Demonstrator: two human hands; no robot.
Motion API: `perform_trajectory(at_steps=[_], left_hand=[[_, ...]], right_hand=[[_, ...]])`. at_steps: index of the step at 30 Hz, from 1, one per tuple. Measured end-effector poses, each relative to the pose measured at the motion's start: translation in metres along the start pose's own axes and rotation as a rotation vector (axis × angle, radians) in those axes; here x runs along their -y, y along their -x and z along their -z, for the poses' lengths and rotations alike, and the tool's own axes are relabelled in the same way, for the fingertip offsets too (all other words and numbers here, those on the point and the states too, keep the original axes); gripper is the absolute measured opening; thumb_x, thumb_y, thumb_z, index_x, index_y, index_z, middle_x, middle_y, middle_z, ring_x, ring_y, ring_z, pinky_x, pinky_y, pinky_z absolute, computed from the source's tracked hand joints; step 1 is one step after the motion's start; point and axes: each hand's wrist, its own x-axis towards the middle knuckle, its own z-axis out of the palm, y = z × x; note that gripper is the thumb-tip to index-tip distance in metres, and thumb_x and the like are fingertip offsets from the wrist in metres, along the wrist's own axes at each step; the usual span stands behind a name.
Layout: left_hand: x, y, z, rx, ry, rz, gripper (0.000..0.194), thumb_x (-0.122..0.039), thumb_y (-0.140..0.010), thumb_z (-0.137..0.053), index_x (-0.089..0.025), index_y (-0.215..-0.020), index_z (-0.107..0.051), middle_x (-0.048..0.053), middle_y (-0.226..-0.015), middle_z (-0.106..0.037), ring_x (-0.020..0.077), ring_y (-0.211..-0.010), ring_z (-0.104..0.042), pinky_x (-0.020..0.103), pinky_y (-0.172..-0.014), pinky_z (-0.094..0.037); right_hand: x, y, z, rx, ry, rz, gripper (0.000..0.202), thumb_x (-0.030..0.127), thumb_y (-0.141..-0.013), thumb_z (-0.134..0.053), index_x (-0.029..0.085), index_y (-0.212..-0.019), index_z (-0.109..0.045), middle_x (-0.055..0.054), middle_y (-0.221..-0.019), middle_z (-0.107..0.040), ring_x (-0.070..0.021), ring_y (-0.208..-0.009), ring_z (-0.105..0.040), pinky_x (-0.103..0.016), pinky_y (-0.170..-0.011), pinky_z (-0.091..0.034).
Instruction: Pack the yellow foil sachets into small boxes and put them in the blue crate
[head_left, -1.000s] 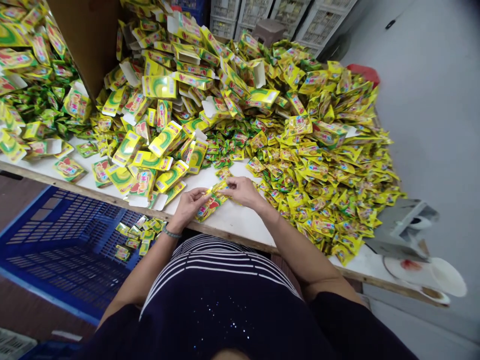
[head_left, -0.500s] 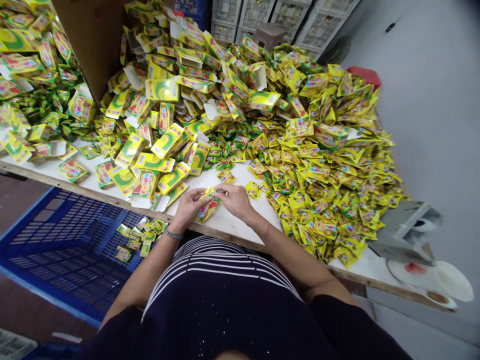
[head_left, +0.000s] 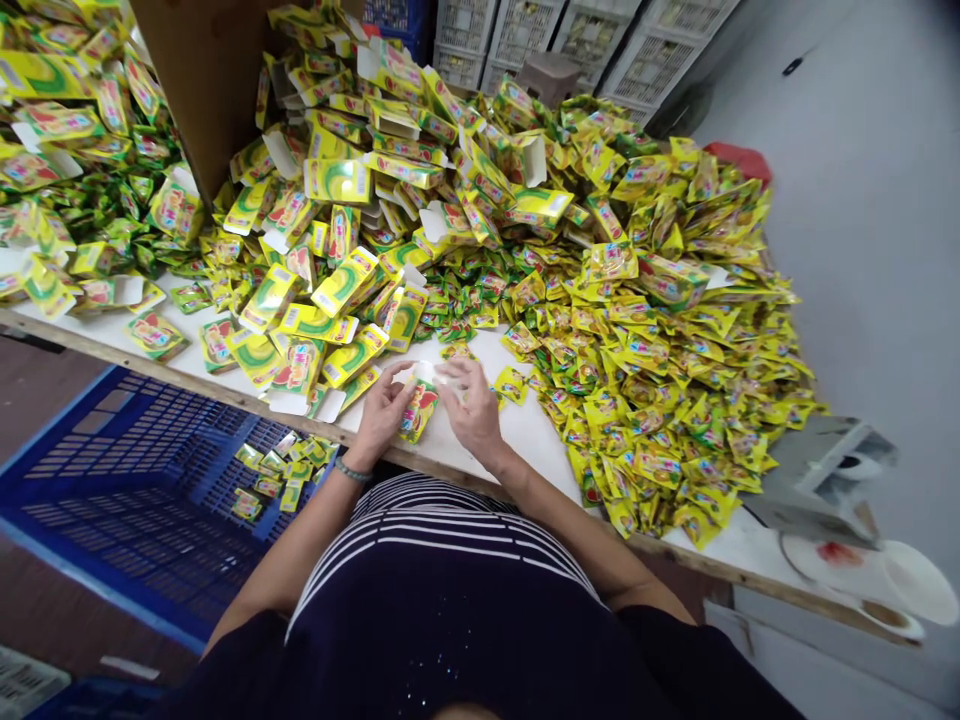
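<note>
A small yellow-green carton [head_left: 420,410] with red fruit pictures lies between my hands over the white tabletop, its white end flaps up at the far end. My left hand [head_left: 381,412] grips its left edge, thumb on top and fingers curled. At the flaps are the bent fingers and thumb of my right hand [head_left: 474,408], slightly blurred, closing around the upper right corner. What is inside the carton is hidden. Just beyond the hands, a small yellow sachet [head_left: 457,350] lies on the table, and another yellow sachet [head_left: 511,385] is right of my right hand.
Printed cartons [head_left: 352,280], many with flaps open, heap up to the left. A big pile of yellow sachets [head_left: 660,380] covers the right side. Below the table edge stands a blue crate [head_left: 157,480] with several cartons inside. A grey device [head_left: 817,480] sits far right.
The carton's white flaps now show at its far end, where a yellow-green piece was between my fingers. My right hand has turned and its fingers have spread somewhat. The view has shifted slightly.
</note>
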Motion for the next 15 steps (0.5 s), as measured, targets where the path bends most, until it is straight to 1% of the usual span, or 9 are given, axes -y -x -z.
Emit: perform_trajectory(at_steps=[1,2,3,6,7,9,11,13,15], left_hand=[[0.000,0.000,0.000,-0.016,0.018,-0.010,0.054,-0.049,-0.078,-0.078,-0.022,-0.121,-0.061,-0.003,-0.064,-0.061,0.0110,-0.053,-0.055,0.022,-0.050,-0.041],[-0.001,-0.001,0.000,-0.023,0.040,-0.013,0.052,-0.049,-0.078,-0.078,-0.023,-0.119,-0.061,-0.003,-0.066,-0.062,0.0113,-0.053,-0.056,0.022,-0.050,-0.042],[-0.002,-0.001,0.000,-0.020,0.064,-0.006,0.051,-0.049,-0.077,-0.079,-0.022,-0.116,-0.061,-0.003,-0.068,-0.063,0.0115,-0.054,-0.057,0.022,-0.051,-0.043],[-0.007,-0.001,0.000,0.012,0.126,0.051,0.048,-0.049,-0.073,-0.081,-0.021,-0.106,-0.060,-0.003,-0.070,-0.064,0.0109,-0.055,-0.058,0.022,-0.053,-0.045],[-0.009,0.000,0.000,0.029,0.138,0.077,0.048,-0.048,-0.072,-0.082,-0.021,-0.104,-0.060,-0.004,-0.068,-0.064,0.0106,-0.055,-0.058,0.021,-0.053,-0.045],[-0.011,0.001,-0.001,0.068,0.147,0.119,0.049,-0.046,-0.071,-0.084,-0.020,-0.103,-0.059,-0.004,-0.066,-0.063,0.0106,-0.055,-0.059,0.020,-0.052,-0.045],[-0.011,0.001,-0.001,0.104,0.143,0.142,0.050,-0.045,-0.071,-0.084,-0.020,-0.104,-0.057,-0.004,-0.067,-0.064,0.0110,-0.056,-0.060,0.021,-0.053,-0.046],[-0.009,0.001,-0.001,0.099,0.137,0.142,0.051,-0.045,-0.072,-0.083,-0.020,-0.106,-0.055,-0.004,-0.068,-0.065,0.0113,-0.056,-0.061,0.021,-0.054,-0.046],[-0.007,0.001,-0.001,0.063,0.136,0.131,0.054,-0.045,-0.071,-0.083,-0.021,-0.108,-0.052,-0.005,-0.065,-0.064,0.0110,-0.053,-0.060,0.020,-0.052,-0.045]], right_hand=[[-0.002,0.001,0.001,-0.055,-0.023,-0.009,0.032,0.037,-0.090,-0.062,0.022,-0.117,-0.058,-0.009,-0.110,-0.073,-0.0226,-0.103,-0.066,-0.034,-0.085,-0.050],[-0.003,0.001,0.002,-0.056,-0.046,-0.023,0.031,0.040,-0.088,-0.064,0.021,-0.113,-0.061,-0.009,-0.112,-0.072,-0.0226,-0.103,-0.065,-0.034,-0.084,-0.050],[-0.004,0.002,0.002,-0.007,-0.074,-0.040,0.030,0.042,-0.088,-0.065,0.021,-0.108,-0.064,-0.009,-0.108,-0.072,-0.0219,-0.098,-0.065,-0.033,-0.082,-0.051],[-0.006,0.003,0.002,0.229,-0.146,-0.077,0.027,0.045,-0.091,-0.059,0.020,-0.095,-0.069,-0.004,-0.089,-0.071,-0.0173,-0.077,-0.064,-0.029,-0.073,-0.051],[-0.006,0.002,0.002,0.279,-0.144,-0.077,0.028,0.044,-0.092,-0.056,0.020,-0.090,-0.069,-0.003,-0.083,-0.070,-0.0164,-0.073,-0.062,-0.028,-0.071,-0.049],[-0.006,-0.001,0.004,0.321,-0.111,-0.074,0.030,0.043,-0.093,-0.054,0.019,-0.083,-0.068,-0.002,-0.076,-0.067,-0.0157,-0.070,-0.060,-0.028,-0.068,-0.048],[-0.005,-0.006,0.006,0.314,-0.088,-0.111,0.025,0.040,-0.091,-0.057,0.019,-0.094,-0.070,-0.001,-0.076,-0.069,-0.0159,-0.070,-0.062,-0.027,-0.068,-0.048],[-0.004,-0.011,0.009,0.306,-0.065,-0.153,0.032,0.036,-0.088,-0.061,0.019,-0.114,-0.069,-0.003,-0.085,-0.074,-0.0167,-0.072,-0.065,-0.028,-0.070,-0.051],[-0.002,-0.014,0.011,0.339,-0.035,-0.138,0.037,0.033,-0.087,-0.063,0.021,-0.121,-0.069,-0.005,-0.097,-0.078,-0.0187,-0.079,-0.068,-0.031,-0.077,-0.053]])
